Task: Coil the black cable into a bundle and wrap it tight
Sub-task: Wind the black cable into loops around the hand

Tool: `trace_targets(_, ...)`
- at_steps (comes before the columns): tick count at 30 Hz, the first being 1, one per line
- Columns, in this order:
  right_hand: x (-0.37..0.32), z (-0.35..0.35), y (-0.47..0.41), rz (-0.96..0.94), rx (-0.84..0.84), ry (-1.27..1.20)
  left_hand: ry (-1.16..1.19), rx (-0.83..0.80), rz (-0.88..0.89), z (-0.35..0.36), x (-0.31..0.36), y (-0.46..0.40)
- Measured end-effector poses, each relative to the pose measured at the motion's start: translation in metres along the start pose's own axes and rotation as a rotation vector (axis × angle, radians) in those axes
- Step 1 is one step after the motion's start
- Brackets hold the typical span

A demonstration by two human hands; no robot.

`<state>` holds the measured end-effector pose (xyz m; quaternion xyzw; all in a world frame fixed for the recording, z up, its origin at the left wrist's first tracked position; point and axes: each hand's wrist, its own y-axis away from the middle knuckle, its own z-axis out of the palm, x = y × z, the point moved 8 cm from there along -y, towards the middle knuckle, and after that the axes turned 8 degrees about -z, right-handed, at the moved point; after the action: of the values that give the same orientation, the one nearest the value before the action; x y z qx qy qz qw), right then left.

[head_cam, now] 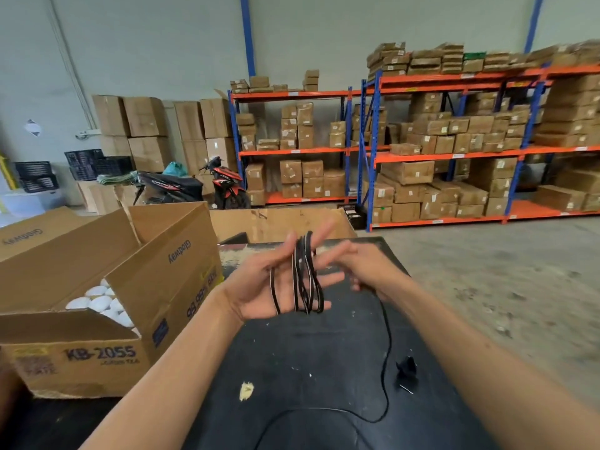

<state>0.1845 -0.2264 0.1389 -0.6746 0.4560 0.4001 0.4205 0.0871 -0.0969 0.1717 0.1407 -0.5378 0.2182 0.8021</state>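
Several loops of the black cable [306,277] are wound lengthwise around my left hand [259,287], which is held palm up with its fingers spread above the black table [308,358]. My right hand [363,264] is just to the right of the coil, fingers closed on the strand where it leaves the loops. From there the loose end of the cable [388,358] hangs down, curves across the table top and runs off towards the lower edge of the view.
An open cardboard box [107,319] holding white round items stands at the left of the table. A small black scrap [406,371] and a pale fleck [246,390] lie on the table. Orange and blue shelves [454,155] with cartons and a scooter [198,186] stand behind.
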Motion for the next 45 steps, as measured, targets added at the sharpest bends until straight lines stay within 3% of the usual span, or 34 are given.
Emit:
trace_targets(3,0.017,0.036,0.030,-0.004,-0.123,-0.076,0.023,0.136,0.187,-0.016,0.040,0.006)
trace_targets(6,0.014,0.058,0.062,-0.040,-0.209,-0.068,0.111,0.381,0.352,-0.055,0.060,0.022)
trace_targets(10,-0.015,0.054,0.086,-0.075,-0.326,0.011,0.174,0.633,0.308,-0.109,0.038,0.046)
trace_targets(14,-0.059,0.015,0.061,-0.092,-0.265,0.072,0.104,0.611,0.052,-0.122,-0.014,0.040)
trace_targets(19,-0.103,-0.022,0.016,-0.125,-0.100,0.024,0.004,0.376,-0.250,-0.073,-0.060,0.007)
trace_targets(24,-0.075,-0.039,-0.009,-0.074,0.042,0.022,-0.005,0.148,-0.189,-0.025,-0.048,-0.008)
trace_targets(28,-0.012,-0.010,0.002,0.006,-0.053,0.064,0.041,0.048,-0.016,-0.005,-0.012,-0.003)
trace_targets(31,0.014,0.027,0.024,0.020,-0.159,-0.081,0.052,0.117,0.122,-0.016,0.016,0.002)
trace_targets(35,0.023,0.058,0.048,0.002,-0.233,-0.053,0.181,0.401,0.343,-0.064,0.039,0.019)
trace_targets(37,0.023,0.062,0.054,0.004,-0.256,-0.037,0.179,0.545,0.372,-0.089,0.037,0.029)
trace_targets(42,0.002,0.039,0.051,-0.032,-0.297,0.140,-0.017,0.705,0.157,-0.126,-0.006,0.032)
trace_targets(45,-0.022,0.016,0.037,-0.060,-0.280,0.258,-0.200,0.669,-0.049,-0.120,-0.033,0.024)
